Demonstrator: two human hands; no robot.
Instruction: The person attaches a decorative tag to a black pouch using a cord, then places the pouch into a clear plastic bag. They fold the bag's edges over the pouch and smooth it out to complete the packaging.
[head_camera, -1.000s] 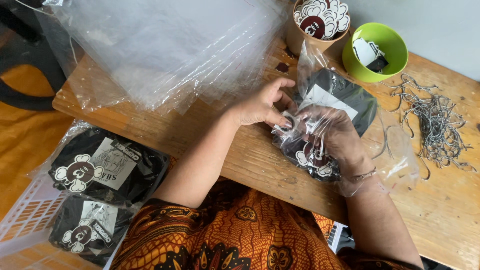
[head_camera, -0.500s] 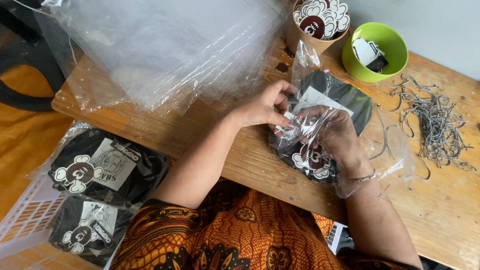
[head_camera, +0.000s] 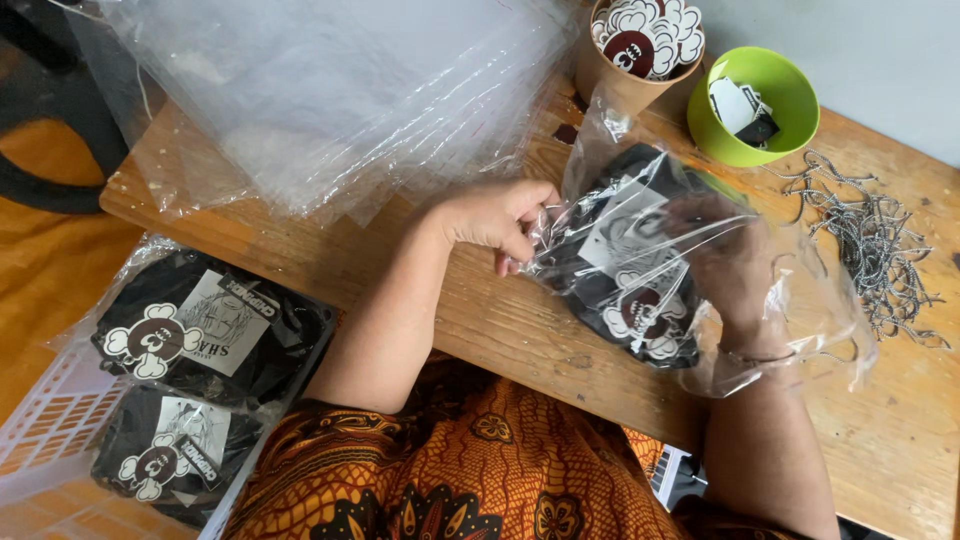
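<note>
A person in an orange patterned garment is sitting at a wooden worktop, seen from above. Both hands are working on a clear plastic bag lying near the middle of the worktop, with a folded black garment partly inside it. The garment is carrying a white paper tag and a round cartoon badge in dark red and white.

The left hand is gripping the bag's left edge, its fingers pinching the plastic closed against the garment. The right hand is reaching inside the bag, showing only dimly through the plastic; it is resting on the garment, but whether its fingers are grasping the cloth or lying loose on it cannot be told. A thin bracelet is circling the right wrist.

A loose heap of empty clear bags is spreading over the worktop's upper left. At the far edge, a brown paper cup is holding more cartoon badges, and just beside it a green bowl is holding small black and white tags. A tangle of thin metal ball chains is lying to the right of the bag.

Below the worktop on the left, a white plastic basket is holding two bagged black garments of the same kind.
</note>
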